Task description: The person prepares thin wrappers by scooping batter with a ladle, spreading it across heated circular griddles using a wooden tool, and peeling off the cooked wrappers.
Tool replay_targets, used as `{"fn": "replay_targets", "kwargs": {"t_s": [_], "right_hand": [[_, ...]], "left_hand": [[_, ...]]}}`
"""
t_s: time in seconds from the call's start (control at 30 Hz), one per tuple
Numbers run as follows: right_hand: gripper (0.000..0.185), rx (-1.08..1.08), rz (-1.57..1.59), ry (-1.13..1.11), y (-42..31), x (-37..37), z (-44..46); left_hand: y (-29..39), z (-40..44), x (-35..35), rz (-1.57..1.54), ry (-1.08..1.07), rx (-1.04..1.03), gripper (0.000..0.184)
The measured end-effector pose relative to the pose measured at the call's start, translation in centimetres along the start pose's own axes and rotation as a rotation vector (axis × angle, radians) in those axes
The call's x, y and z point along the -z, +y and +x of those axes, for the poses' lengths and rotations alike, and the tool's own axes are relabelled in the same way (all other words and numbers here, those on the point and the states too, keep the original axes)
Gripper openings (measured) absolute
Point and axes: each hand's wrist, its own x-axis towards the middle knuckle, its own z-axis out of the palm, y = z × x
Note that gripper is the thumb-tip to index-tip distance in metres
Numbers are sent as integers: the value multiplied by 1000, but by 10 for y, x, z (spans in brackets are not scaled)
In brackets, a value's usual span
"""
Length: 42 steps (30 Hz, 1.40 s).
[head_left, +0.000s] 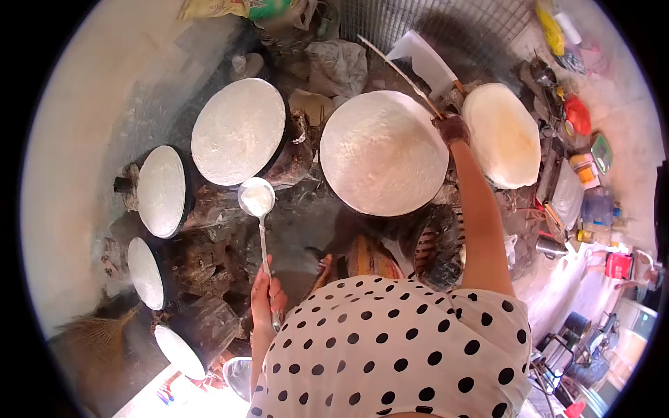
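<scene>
My left hand (268, 296) is wrapped around the handle of a ladle (263, 233), whose round bowl holds white batter (258, 200). The bowl hangs just below a round griddle (240, 129) covered in a white layer. My right hand (451, 129) is closed at the right rim of the middle griddle (385, 153), which also carries a white round sheet. A long thin stick (401, 73) runs up and left from that hand. Beside the hand lies a pile of pale flatbreads (502, 136). The fingers of my right hand are partly in shadow.
Several more coated griddles curve down the left, among them one (162, 191) near the wall. Behind the middle griddle are a white flat blade (425, 63) and a crumpled sack (338, 66). A broom (104, 331) lies lower left. A person (631, 268) is far right.
</scene>
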Motion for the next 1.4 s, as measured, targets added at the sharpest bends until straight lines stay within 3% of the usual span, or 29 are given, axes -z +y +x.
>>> {"fn": "replay_targets", "kwargs": {"t_s": [0.1,0.27,0.37,0.43,0.47,0.6,0.67,0.77,0.87,0.9,0.97,1.07,1.1,1.17,1.23,1.3,1.37,1.4], "right_hand": [[49,27,194,-19,2,6,-10],[47,-25,163,-57,3,-5,-13],[45,22,-55,19,0,-1,-10],[45,378,-242,44,18,-12,11],[45,378,-242,46,23,-12,18],[44,427,229,2,8,5,12],[42,176,415,-95,-57,59,-42],[42,79,408,-129,-81,76,-65],[39,279,188,-79,-97,98,-93],[39,282,188,-79,-90,98,-95],[39,293,548,-52,-64,103,-86],[25,164,641,-94,-22,115,-46],[25,-22,697,-86,-34,127,-62],[30,43,832,-151,35,88,-36],[28,499,94,-33,122,11,-7],[28,155,188,-94,113,-13,-62],[40,-13,-6,-66,113,-20,-74],[39,179,-330,64,121,-7,-60]], "left_hand": [[-2,1,3,-61,-8,19,39],[0,3,-2,-102,12,-2,38],[3,6,1,-144,2,6,37],[3,8,7,-196,-41,3,38],[4,8,7,-196,-43,3,38],[10,11,6,-129,4,3,37],[14,13,5,-114,10,0,37],[20,15,7,-171,-14,3,39],[25,18,10,-162,-9,5,40],[26,19,12,-160,-19,6,40],[28,21,15,-161,-25,6,40],[31,20,20,-155,-39,10,40],[32,21,21,-156,-41,11,40],[35,26,20,-149,-63,17,40],[35,28,22,-141,-54,16,39],[33,35,32,-148,-132,29,39],[30,46,27,-155,-215,51,38],[32,48,20,-117,-196,48,39]]}}
